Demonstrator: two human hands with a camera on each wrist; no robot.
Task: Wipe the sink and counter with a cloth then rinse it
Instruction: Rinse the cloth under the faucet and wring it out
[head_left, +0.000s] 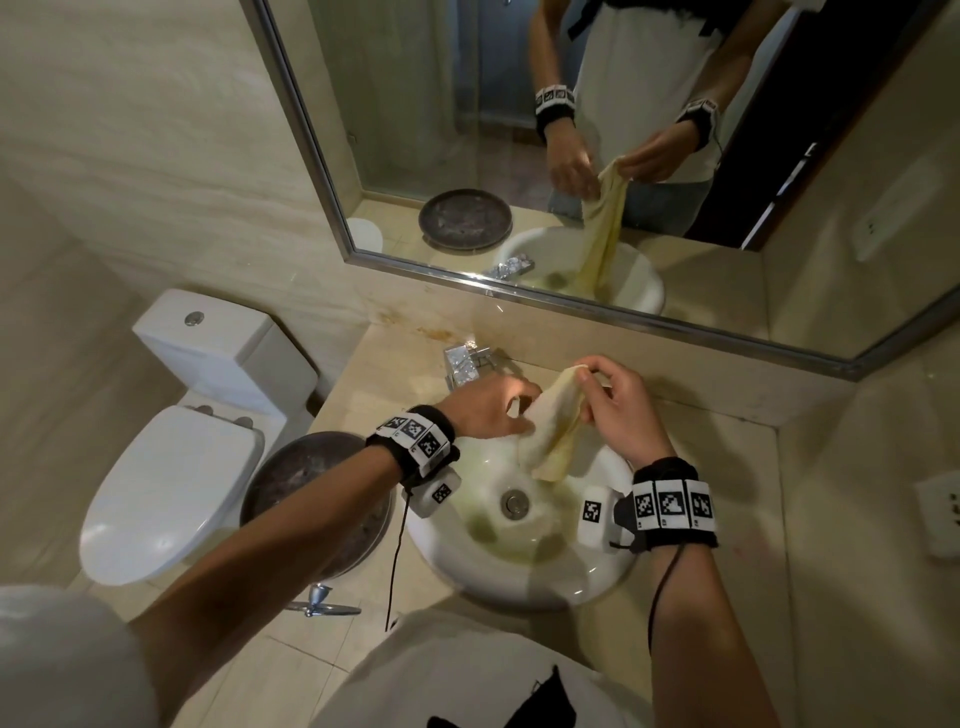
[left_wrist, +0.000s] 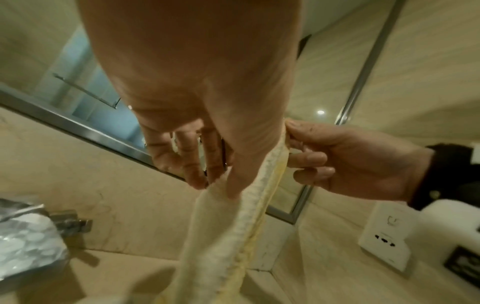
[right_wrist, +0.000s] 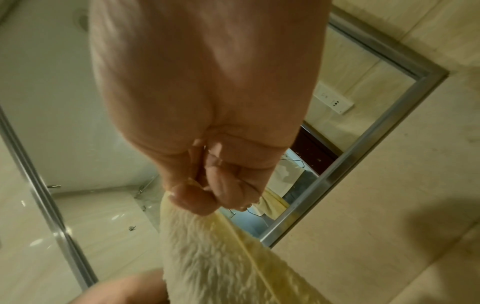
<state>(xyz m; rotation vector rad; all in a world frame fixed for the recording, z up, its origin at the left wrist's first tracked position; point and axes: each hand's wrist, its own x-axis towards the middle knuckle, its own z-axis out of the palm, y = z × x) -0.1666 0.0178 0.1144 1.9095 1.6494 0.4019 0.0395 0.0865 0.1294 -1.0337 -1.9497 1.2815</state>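
Pale yellow cloth (head_left: 558, 426) hung over the sink (head_left: 524, 582), top corner pinched in right hand (head_left: 621, 410), edge lower down nipped by left hand (head_left: 488, 408), probably to spread it for rinsing, tap (head_left: 460, 366) just beyond left fingers.

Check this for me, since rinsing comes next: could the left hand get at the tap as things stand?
Probably yes. The left hand hangs right beside the tap with nothing between, but its fingers grip the cloth and would have to let go.
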